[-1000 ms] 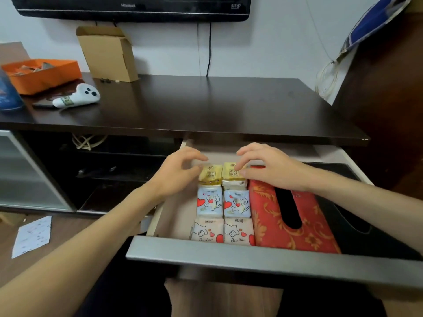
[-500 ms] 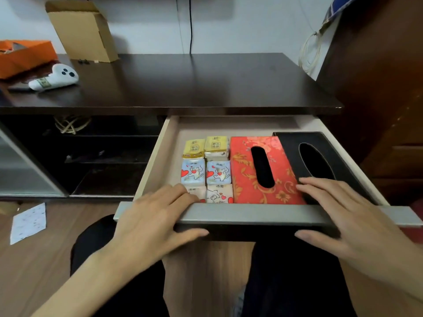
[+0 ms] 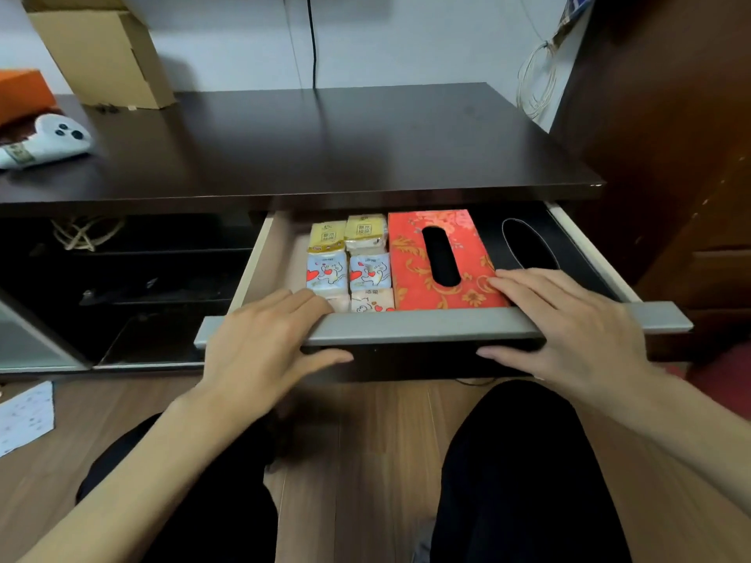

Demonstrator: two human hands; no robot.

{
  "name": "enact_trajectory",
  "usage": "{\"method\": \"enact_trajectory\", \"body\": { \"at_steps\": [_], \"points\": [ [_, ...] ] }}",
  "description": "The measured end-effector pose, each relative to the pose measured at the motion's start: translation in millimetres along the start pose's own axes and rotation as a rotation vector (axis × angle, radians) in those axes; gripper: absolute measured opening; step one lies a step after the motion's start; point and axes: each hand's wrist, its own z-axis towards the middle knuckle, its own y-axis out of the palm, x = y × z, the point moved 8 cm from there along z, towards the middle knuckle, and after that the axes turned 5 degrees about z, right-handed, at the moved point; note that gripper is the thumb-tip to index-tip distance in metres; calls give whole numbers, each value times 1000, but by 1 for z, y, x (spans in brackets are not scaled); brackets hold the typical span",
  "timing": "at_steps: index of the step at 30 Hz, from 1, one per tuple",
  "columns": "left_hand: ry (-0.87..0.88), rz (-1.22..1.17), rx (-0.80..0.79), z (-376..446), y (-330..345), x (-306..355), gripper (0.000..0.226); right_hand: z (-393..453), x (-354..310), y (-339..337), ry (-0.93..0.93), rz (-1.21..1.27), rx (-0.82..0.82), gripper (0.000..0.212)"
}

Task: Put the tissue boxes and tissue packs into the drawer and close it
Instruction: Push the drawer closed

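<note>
The drawer [image 3: 426, 327] stands partly open under the dark table top. Inside lie a red patterned tissue box [image 3: 471, 253], a black tissue box [image 3: 569, 249] to its right, and several small tissue packs [image 3: 349, 262] in two columns to its left. My left hand [image 3: 264, 343] grips the grey drawer front on the left, fingers over the top edge and thumb beneath. My right hand [image 3: 569, 331] grips the front on the right the same way, fingertips touching the red box.
On the dark table top [image 3: 325, 148] sit a white game controller [image 3: 48, 142], an orange box [image 3: 20, 93] and a cardboard box [image 3: 105, 54]. A dark wooden cabinet [image 3: 670, 156] stands to the right. My knees are below the drawer on the wooden floor [image 3: 365, 461].
Both hands left the tissue packs and came to the drawer front. Since half a second ago the drawer has slid inward, so less of its inside shows.
</note>
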Motion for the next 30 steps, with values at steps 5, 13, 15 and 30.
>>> {"method": "enact_trajectory", "body": {
  "at_steps": [5,13,15,30],
  "points": [
    [-33,16,41,40,22,-25,45,42,24,20,44,0,0,84],
    [-99,53,67,73,42,-50,49,70,40,34,100,5,64,77],
    [-138,61,86,69,39,-46,49,62,38,33,136,39,111,69],
    [-801,-554,125,-55,63,-26,83,-53,74,61,833,629,302,97]
  ]
}}
